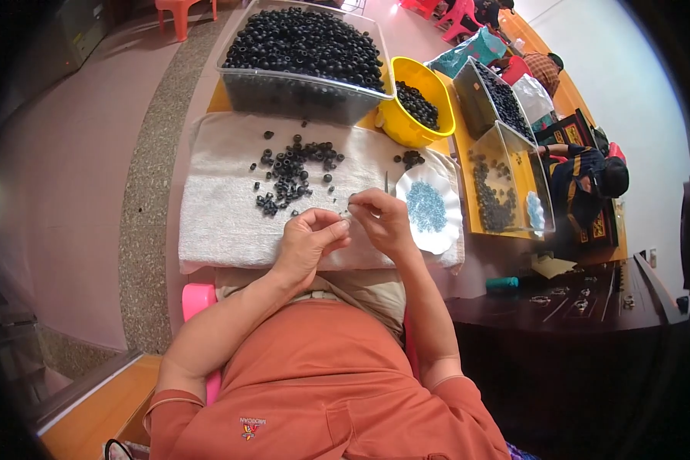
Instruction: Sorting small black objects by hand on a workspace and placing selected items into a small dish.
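Both my hands meet above the near part of a white towel [222, 230]. My left hand [310, 244] is closed, its thumb and forefinger pinched together. Just beside it, my right hand [382, 222] is also closed in a pinch. Whatever the fingertips hold is too small to make out. Beyond them lies a loose spread of black bead-like pieces with holes [291, 172]. To the right of my right hand sits a white plate with a wavy rim [446, 244], holding tiny light-blue grains [427, 205]. A thin dark pointed thing [386, 182] lies near the plate.
At the far side stand a large clear bin [284, 96] of black pieces and a yellow basket [406, 132] with more. A small black cluster [410, 159] lies by the plate. Rightward are further clear bins [514, 184], a person [590, 180] and a dark table [529, 310].
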Tool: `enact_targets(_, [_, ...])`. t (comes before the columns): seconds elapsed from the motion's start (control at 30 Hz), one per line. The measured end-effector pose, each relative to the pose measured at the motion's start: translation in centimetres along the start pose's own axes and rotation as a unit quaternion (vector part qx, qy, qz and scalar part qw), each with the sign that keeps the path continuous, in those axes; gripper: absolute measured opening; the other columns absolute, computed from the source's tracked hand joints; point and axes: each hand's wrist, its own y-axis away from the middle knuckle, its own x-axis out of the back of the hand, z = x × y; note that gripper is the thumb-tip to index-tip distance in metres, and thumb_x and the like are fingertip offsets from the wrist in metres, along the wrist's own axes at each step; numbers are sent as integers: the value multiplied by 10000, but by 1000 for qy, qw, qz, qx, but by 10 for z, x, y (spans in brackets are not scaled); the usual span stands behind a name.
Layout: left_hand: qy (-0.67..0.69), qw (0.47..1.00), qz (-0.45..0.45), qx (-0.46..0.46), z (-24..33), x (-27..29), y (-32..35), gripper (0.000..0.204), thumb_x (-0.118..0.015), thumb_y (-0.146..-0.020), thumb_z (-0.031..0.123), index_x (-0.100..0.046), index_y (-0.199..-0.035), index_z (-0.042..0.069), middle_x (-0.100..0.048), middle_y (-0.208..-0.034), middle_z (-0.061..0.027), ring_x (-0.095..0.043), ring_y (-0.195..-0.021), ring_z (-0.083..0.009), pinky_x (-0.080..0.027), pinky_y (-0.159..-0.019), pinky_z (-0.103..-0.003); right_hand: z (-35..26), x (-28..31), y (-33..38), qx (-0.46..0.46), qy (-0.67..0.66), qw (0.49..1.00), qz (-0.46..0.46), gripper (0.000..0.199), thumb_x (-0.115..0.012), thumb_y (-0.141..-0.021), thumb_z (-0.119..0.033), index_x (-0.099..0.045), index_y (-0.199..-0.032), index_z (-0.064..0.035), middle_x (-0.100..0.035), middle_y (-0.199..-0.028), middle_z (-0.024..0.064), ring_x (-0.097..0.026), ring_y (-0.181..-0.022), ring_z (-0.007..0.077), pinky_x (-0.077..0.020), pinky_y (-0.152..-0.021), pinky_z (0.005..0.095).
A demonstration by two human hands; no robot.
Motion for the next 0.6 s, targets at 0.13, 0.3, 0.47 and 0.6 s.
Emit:
enact_targets(0.13, [-2, 1000, -5, -3, -1, 0, -1, 111, -692, -889, 45, -621, -972, 27, -663, -906, -44, -658, -791, -122, -590, -757, -255, 12, 3, 10, -66, -145, 987, -9, 106, -684, -850, 24, -673, -954, 6, -662, -855, 17, -600, -793, 72, -495, -682, 232])
enact_targets(0.3, [0, 1000, -5, -3, -1, 0, 0, 105, -690, -889, 44, -623, -968, 29, -667, -902, -46, -659, -785, -122, -589, -752, -254, 8, 11, 13, -161, -287, 943, -49, 150, -701, -854, 21, -683, -1003, 19, -674, -929, 26, -627, -851, 83, -512, -753, 218])
enact_targets(0.47, [-25, 1000, -6, 5, 1, 0, 0, 109, -693, -889, 57, -627, -971, 28, -663, -894, -44, -654, -792, -122, -584, -766, -263, 0, 19, 11, -148, -269, 945, -108, 148, -705, -854, 28, -676, -999, 34, -670, -954, 39, -631, -876, 90, -519, -778, 226])
enact_targets(0.6, [-35, 999, -13, 9, 2, 0, 1, 117, -695, -889, 65, -628, -975, 26, -661, -890, -43, -651, -794, -121, -580, -774, -268, -2, 22, 9, -117, -261, 948, -139, 146, -705, -854, 32, -673, -996, 36, -664, -960, 48, -630, -873, 96, -518, -786, 231])
